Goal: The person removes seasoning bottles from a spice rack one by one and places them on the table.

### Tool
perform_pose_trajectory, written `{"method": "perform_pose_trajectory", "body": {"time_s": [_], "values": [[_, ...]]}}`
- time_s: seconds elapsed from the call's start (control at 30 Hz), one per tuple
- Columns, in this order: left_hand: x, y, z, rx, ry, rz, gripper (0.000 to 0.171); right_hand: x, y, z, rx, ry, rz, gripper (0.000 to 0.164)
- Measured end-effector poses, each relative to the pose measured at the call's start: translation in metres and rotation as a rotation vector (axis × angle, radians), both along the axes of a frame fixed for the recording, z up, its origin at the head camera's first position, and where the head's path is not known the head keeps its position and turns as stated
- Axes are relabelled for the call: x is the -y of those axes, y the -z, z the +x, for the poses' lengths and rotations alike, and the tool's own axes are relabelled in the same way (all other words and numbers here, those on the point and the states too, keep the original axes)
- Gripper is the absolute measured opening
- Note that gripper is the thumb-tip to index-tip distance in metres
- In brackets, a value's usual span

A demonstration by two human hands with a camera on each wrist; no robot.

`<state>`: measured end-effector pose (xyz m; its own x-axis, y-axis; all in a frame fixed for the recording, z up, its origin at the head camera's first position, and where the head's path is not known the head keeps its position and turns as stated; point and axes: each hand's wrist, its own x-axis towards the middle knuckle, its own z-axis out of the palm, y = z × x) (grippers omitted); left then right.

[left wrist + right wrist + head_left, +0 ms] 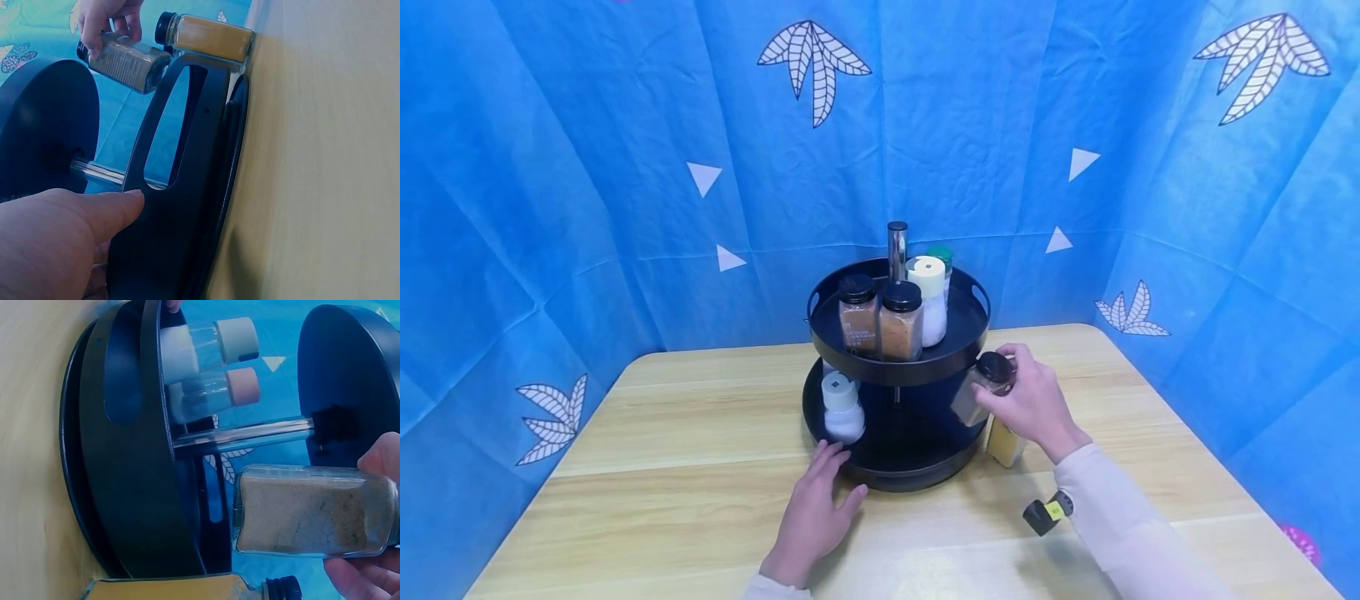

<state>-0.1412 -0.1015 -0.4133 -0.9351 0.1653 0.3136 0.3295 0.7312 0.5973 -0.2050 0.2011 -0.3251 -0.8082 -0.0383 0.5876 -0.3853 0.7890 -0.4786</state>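
My right hand (1036, 402) grips a spice jar (300, 512) of greyish-brown powder by its black-capped end. The jar tilts over the right edge of the lower tier (898, 477) of a black two-tier turntable rack. Beside that edge, a jar of yellow powder (1004, 445) stands on the table. My left hand (820, 517) is at the lower tier's front left, fingers loosely spread and thumb along its wall in the left wrist view. Close to those fingers, a white-capped shaker (843, 408) stands on the lower tier; the right wrist view shows a pink-capped bottle (215, 395) beside another capped one.
The upper tier (917, 373) carries a ground cinnamon jar (859, 321), an orange-brown spice jar (901, 325), a white-capped shaker (931, 304) and a green-capped bottle (942, 255). A metal post (897, 250) rises through the rack. Blue patterned cloth (880, 150) hangs behind the wooden table (700, 467).
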Motion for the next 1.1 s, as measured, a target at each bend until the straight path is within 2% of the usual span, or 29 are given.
{"method": "perform_pose_trajectory", "body": {"time_s": [0.43,1.1], "values": [[0.0,-0.001,-0.001,0.025,-0.004,-0.003,0.053,-0.006,-0.006,0.001,0.02,0.009,-0.013,0.059],[0.0,0.0,0.0,0.04,-0.005,-0.004,0.053,-0.015,-0.013,-0.001,-0.032,0.032,-0.033,0.056]]}}
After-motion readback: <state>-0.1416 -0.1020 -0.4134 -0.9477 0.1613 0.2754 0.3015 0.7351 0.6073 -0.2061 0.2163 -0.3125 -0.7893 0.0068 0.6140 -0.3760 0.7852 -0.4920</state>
